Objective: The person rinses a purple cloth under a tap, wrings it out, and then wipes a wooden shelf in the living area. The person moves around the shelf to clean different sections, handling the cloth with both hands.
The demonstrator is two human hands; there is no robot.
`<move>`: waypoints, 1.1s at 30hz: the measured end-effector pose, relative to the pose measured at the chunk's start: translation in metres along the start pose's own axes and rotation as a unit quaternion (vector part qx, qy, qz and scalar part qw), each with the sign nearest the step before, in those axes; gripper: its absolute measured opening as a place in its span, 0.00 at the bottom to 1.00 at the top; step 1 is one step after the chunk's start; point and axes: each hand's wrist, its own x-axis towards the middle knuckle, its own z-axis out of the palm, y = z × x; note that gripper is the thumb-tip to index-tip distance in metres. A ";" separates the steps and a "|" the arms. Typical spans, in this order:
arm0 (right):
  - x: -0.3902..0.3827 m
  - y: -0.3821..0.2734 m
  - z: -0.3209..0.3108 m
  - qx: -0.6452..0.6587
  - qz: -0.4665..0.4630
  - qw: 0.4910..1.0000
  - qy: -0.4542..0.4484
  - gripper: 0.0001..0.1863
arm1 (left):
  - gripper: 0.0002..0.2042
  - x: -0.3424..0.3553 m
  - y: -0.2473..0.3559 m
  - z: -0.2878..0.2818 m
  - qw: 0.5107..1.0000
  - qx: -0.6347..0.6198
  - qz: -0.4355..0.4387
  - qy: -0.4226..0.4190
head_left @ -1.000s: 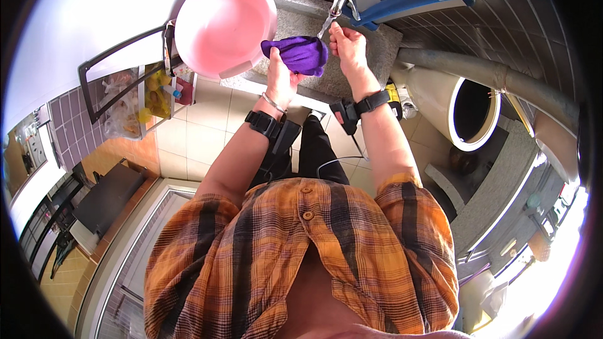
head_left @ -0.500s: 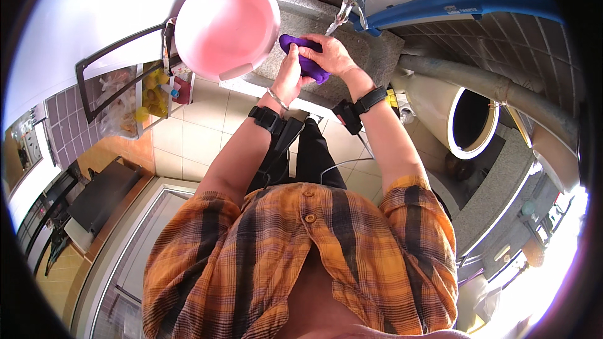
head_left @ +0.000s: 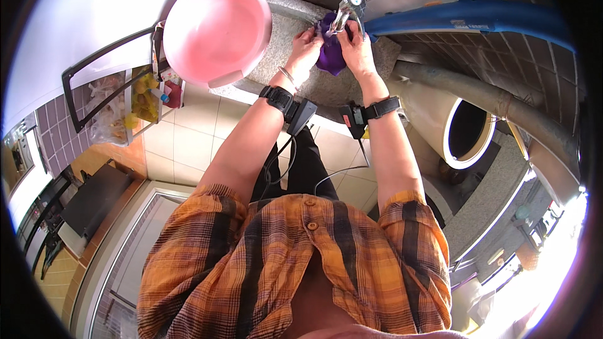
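Observation:
Beneath the metal tap (head_left: 350, 7), a purple cloth (head_left: 331, 58) hangs spread between my two hands over the grey stone sink (head_left: 274, 56). My left hand (head_left: 304, 51) grips its left edge, fingers closed on the fabric. On the other side my right hand (head_left: 357, 50) pinches the cloth close to the spout, which partly covers the fabric. Water seems to run from the spout onto the cloth. A pink basin (head_left: 217, 31) stands on the sink's left side, left of my left hand.
A blue hose or pipe (head_left: 452, 15) runs right from beside the tap. Right of the sink are a grey pipe (head_left: 477, 91) and a cream-coloured vessel with a dark opening (head_left: 466, 129). A black metal frame (head_left: 78, 97) and bagged goods (head_left: 108, 110) are at the left.
The purple cloth was bunched between my hands nearer to me. Both hands have moved farther forward under the tap and apart, and the cloth is now opened out.

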 end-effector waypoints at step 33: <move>-0.008 0.035 0.037 0.243 0.345 0.906 -0.018 0.23 | 0.11 -0.045 0.024 -0.020 0.977 -0.186 0.091 0.042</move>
